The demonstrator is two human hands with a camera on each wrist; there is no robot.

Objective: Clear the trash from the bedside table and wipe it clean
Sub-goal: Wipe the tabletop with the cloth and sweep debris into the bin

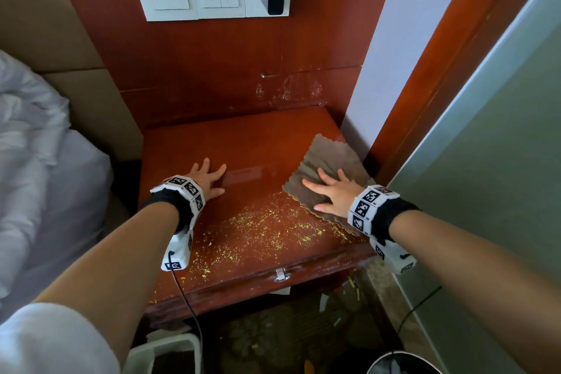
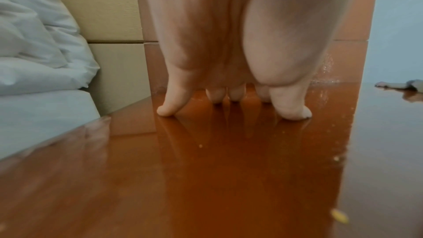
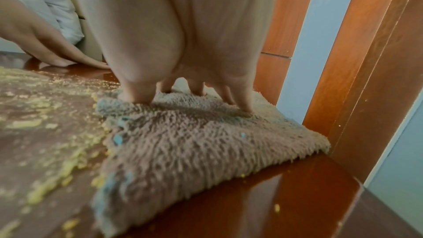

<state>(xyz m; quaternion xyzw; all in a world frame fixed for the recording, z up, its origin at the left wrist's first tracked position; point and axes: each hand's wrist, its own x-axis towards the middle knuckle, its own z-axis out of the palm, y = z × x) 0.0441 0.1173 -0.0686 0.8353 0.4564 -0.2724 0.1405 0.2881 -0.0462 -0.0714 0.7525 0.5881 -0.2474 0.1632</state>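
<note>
**Operator:** Why is the cloth (image 1: 326,174) positioned at the right side of the bedside table (image 1: 243,136)?

**Technician:** It lies flat against the right edge, just beside the wall and door frame. The yellow crumbs (image 1: 267,231) are spread across the front and middle of the top, to the left of the cloth. Judged from this layout, a stroke starting at the right edge would carry the debris leftward or toward the front lip.

**Operator:** State of the right hand (image 1: 331,193)?

**Technician:** Fingers straight and spread apart, palm down, pressing on the cloth. The right wrist view shows the fingertips (image 3: 246,109) sinking slightly into the pile. Nothing is gripped; the cloth is held by downward pressure only.

**Operator:** And the left hand (image 1: 208,177)?

**Technician:** Flat on bare wood at the left-middle of the top, well apart from the cloth. Fingers extended and splayed; the left wrist view shows the tips (image 2: 165,111) touching the glossy surface. It holds nothing. Its likely function is bracing.

**Operator:** Task status?

**Technician:** No larger trash is visible on the top. Crumbs remain, so wiping is not yet complete. A bin rim (image 1: 170,343) is visible below the front edge.
</note>
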